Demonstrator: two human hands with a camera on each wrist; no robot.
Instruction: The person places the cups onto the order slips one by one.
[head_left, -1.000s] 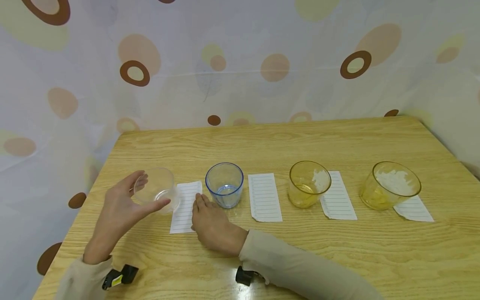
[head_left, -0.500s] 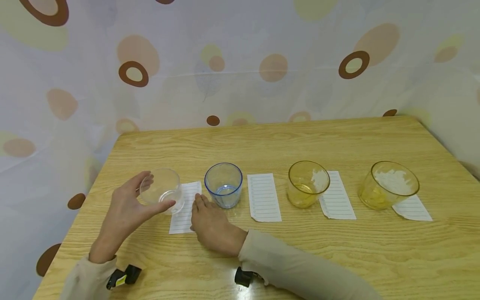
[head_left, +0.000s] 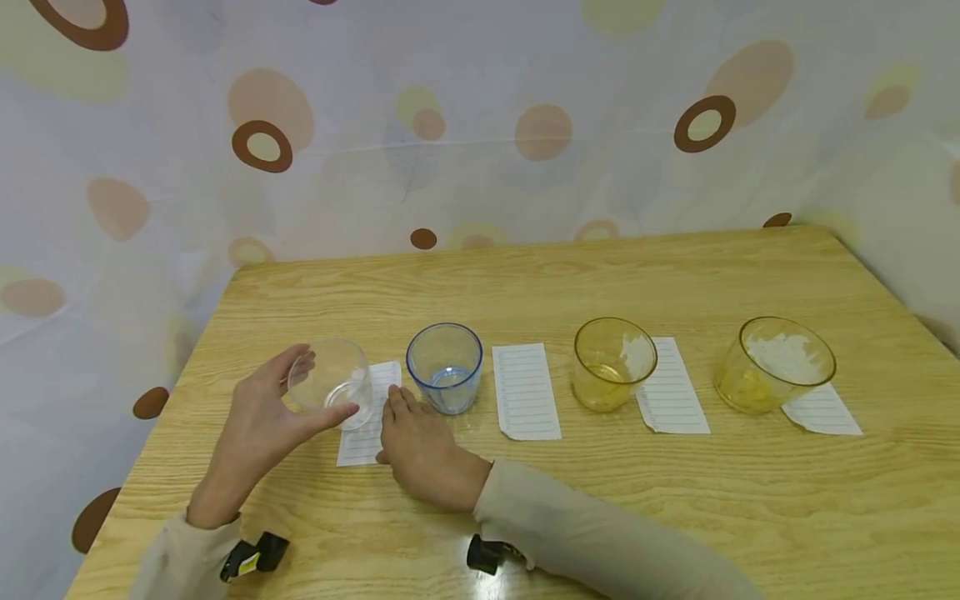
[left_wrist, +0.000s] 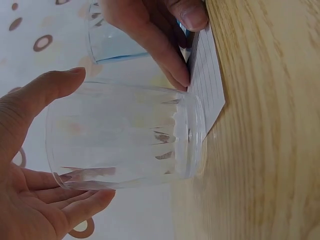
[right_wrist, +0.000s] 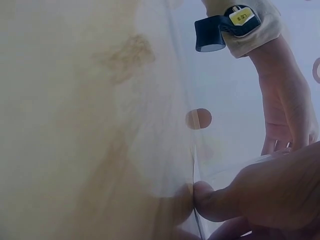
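My left hand (head_left: 258, 417) holds a clear glass (head_left: 327, 375) between thumb and fingers; the glass stands upright over the left part of a lined paper slip (head_left: 363, 444). In the left wrist view its base (left_wrist: 192, 137) is at the tabletop, overlapping the slip's edge. My right hand (head_left: 423, 450) rests on the slip's right side, fingers fairly straight and together, thumb pressed at the paper. In the right wrist view the thumb (right_wrist: 212, 201) lies right at the slip's edge. A blue-rimmed glass (head_left: 447, 367) stands just behind the right fingertips.
Farther right lie more lined slips: a bare one (head_left: 527, 392), one (head_left: 675, 396) beside a yellow glass (head_left: 600, 392), and one (head_left: 825, 412) partly under another yellow glass (head_left: 738, 383). A patterned cloth (head_left: 480, 125) hangs behind the wooden table (head_left: 480, 287).
My left hand has slid the clear glass to the right, farther over the slip. My right hand has stayed in place on the paper.
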